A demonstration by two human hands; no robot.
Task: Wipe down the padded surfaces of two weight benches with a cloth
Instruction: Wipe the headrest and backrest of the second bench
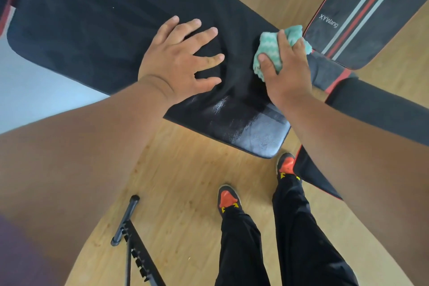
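Note:
A long black padded bench (pixel 92 30) runs from the upper left down to a rounded end near the middle. My left hand (pixel 181 60) lies flat on the pad, fingers spread. My right hand (pixel 286 69) grips a bunched teal cloth (pixel 269 46) and presses it against the pad's right edge. A second bench pad (pixel 371 14), dark with red and grey stripes and white lettering, lies at the upper right.
Another black padded section (pixel 376 109) extends to the right under my right forearm. A black metal bench frame (pixel 132 239) rests on the wooden floor at the lower left. My feet in orange and black shoes (pixel 228 199) stand just below the bench end.

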